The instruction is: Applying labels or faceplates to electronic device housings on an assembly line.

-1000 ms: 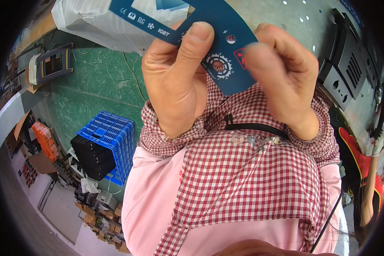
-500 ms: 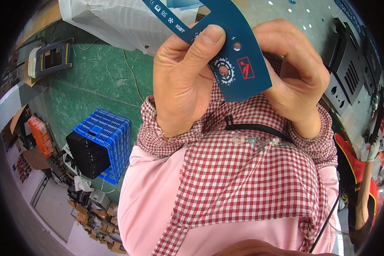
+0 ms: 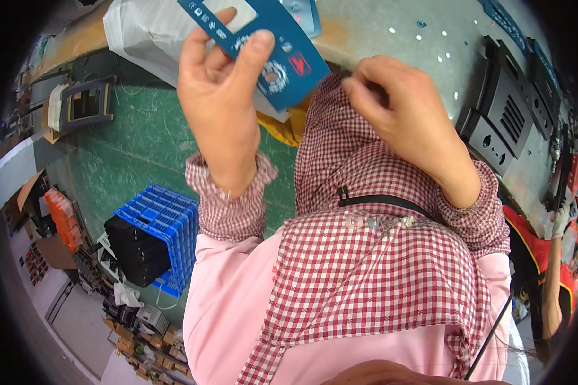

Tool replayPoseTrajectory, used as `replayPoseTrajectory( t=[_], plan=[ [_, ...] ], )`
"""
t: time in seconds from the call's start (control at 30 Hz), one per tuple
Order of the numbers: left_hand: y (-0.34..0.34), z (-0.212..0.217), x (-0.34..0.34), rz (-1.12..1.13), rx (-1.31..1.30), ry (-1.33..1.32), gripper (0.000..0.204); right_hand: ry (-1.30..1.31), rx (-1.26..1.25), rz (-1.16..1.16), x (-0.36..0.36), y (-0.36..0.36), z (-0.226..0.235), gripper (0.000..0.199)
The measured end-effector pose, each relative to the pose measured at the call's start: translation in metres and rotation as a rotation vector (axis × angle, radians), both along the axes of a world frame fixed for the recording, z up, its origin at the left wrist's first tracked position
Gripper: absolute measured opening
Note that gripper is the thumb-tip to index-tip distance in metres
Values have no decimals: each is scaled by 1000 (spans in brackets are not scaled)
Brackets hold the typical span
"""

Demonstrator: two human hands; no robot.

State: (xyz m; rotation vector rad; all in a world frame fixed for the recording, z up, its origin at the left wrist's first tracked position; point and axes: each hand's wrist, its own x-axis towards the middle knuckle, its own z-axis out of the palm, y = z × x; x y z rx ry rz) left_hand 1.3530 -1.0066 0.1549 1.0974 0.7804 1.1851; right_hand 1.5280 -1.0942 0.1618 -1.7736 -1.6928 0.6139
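My left hand [image 3: 221, 109] grips a blue printed panel overlay [image 3: 302, 76], its thumb pressed on the face and its fingers behind. The overlay has a rectangular cut-out, small white symbols, a round dial marking and a red warning box. It is tilted and slightly blurred by motion. To its right, apart from it, hovers my right hand [image 3: 408, 112], fingers curled in toward the thumb. Nothing shows between its fingertips, though the inside of the hand is partly hidden. Past the overlay another blue printed sheet [image 3: 309, 19] lies on the grey worktable [image 3: 379, 42].
Black metal panels [image 3: 510, 112] with slots lie on the table at the right. White wrapping [image 3: 141, 38] hangs at its left edge. A blue crate [image 3: 189, 231] holding black parts stands on the green floor. At the far right is another person's gloved hand [image 3: 562, 221].
My left hand has moved left with the overlay. My right hand has come away from the overlay, opening a gap between them. Yellow material has come into view below the overlay.
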Motion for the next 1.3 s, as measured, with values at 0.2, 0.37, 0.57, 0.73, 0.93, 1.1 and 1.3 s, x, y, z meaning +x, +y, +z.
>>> replayPoseTrajectory(
  t=[0.2,0.37,0.57,0.73,0.93,1.1,1.3],
  plan=[
    [68,-25,26,89,439,899,59,308,84,-189,15,52,-18,43],
    [59,-51,43,187,557,908,60,533,-124,-317,3,97,-33,55],
    [61,-69,49,155,396,699,59,893,-401,-403,-3,106,-18,38],
    [42,-50,52,172,335,235,64,327,7,-317,9,97,-32,22],
    [23,-19,62,212,478,109,53,-430,364,-54,44,23,26,19],
    [33,-43,85,-9,499,418,51,-314,357,36,58,23,-26,17],
    [6,-30,81,-55,277,353,46,-319,261,101,49,17,-28,27]
  ],
)
